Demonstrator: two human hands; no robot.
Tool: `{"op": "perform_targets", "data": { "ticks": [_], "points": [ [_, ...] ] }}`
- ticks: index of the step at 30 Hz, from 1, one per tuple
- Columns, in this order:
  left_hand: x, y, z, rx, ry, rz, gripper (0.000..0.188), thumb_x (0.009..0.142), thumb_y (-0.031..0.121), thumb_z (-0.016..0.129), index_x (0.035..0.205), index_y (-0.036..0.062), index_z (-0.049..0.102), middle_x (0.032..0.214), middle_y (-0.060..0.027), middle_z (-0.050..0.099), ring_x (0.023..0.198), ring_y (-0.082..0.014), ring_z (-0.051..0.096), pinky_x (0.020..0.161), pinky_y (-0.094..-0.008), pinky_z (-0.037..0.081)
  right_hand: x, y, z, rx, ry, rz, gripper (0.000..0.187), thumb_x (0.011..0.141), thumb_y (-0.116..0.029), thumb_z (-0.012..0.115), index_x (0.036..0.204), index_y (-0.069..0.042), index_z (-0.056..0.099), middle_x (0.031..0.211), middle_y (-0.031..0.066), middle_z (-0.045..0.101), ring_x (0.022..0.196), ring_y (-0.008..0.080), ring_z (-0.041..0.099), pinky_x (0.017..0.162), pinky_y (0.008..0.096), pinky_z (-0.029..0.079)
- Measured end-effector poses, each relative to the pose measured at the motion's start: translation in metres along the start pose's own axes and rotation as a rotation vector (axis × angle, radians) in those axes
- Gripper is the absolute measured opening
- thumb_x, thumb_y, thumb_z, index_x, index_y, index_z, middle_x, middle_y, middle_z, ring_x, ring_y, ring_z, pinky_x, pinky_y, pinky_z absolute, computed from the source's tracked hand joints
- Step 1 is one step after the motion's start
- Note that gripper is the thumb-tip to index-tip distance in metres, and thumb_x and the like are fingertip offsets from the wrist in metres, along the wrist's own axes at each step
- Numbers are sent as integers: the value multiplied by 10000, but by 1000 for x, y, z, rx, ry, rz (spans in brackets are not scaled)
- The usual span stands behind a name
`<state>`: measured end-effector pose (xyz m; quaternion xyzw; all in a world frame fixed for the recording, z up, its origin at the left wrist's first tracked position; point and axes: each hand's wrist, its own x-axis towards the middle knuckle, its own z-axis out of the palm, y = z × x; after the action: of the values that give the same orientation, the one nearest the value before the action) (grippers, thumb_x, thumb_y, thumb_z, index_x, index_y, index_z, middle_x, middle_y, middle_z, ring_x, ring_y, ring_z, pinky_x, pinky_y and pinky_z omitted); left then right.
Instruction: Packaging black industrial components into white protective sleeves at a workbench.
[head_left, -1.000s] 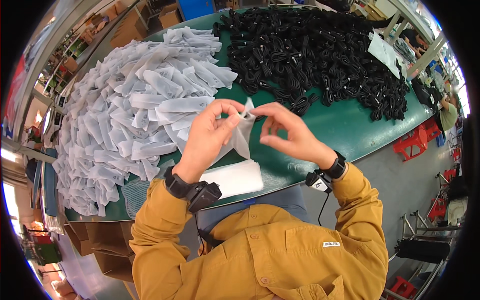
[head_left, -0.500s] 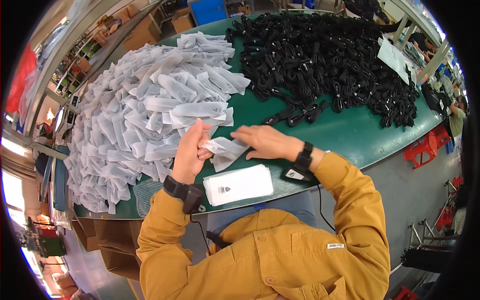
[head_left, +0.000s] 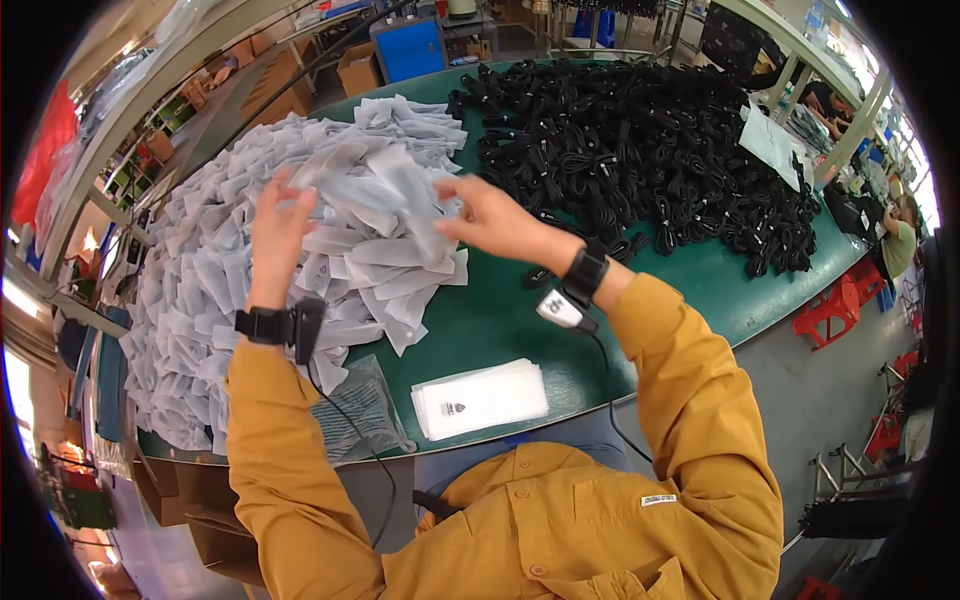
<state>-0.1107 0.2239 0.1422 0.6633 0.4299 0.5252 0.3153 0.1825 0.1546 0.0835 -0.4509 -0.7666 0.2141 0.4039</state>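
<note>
White bags (head_left: 205,270): heaped on the left of the green bench (head_left: 580,345).
Left hand (head_left: 278,240): over them, fingers spread.
Right hand (head_left: 492,218): fingers bent beside a blurry bag (head_left: 408,195); can't tell if gripping.
Feel: probably light, soft, a bit slippery.
Best hold: maybe pinch the middle.

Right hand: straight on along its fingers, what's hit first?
Right hand: probably the motion-blurred white sleeve just ahead, then the sleeve pile; depth there is unclear.
</note>
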Motion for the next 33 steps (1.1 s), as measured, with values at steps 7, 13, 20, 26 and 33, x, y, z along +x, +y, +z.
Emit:
{"op": "perform_targets", "data": {
  "ticks": [7, 13, 20, 26, 33],
  "points": [
    [-116, 9, 42, 379, -471, 251, 301, 837, 115, 738, 1118, 48, 653, 1060, -111, 626, 785, -197, 616, 693, -321, 521, -16, 90, -33, -878, -51, 204, 589, 863, -298, 714, 1394, -158, 502, 1503, 120, 388, 1340, 358, 414, 1012, 575, 418],
    [-230, 8, 100, 99, -732, 106, 209, 833, 64, 725, 1028, 30, 657, 930, -107, 584, 787, -239, 610, 679, -341, 509, -63, 106, -28, -926, -245, 174, 557, 849, -295, 720, 1355, -163, 529, 1556, 67, 334, 1416, 367, 324, 1028, 643, 381],
    [-261, -6, 141, 233, -649, 261, 171, 809, 81, 729, 926, 10, 627, 899, -130, 566, 822, -322, 598, 696, -402, 499, -121, 61, -51, -797, -369, 170, 536, 827, -236, 736, 1325, -163, 553, 1551, 62, 348, 1412, 365, 330, 1052, 592, 381],
    [-270, -20, 146, 307, -538, 294, 145, 796, 59, 710, 864, 1, 597, 849, -128, 571, 826, -344, 595, 681, -422, 486, -177, 22, -63, -766, -240, 107, 447, 787, -139, 735, 1208, -109, 589, 1269, 104, 521, 1176, 340, 487, 920, 472, 439],
    [-273, -14, 148, 207, -532, 85, 83, 838, 28, 656, 877, 1, 587, 840, -143, 598, 786, -330, 607, 679, -413, 489, -208, 30, -58, -838, -64, 17, 326, 800, -72, 693, 1112, -64, 601, 1050, 90, 558, 970, 300, 542, 818, 427, 448]
  ]
}}
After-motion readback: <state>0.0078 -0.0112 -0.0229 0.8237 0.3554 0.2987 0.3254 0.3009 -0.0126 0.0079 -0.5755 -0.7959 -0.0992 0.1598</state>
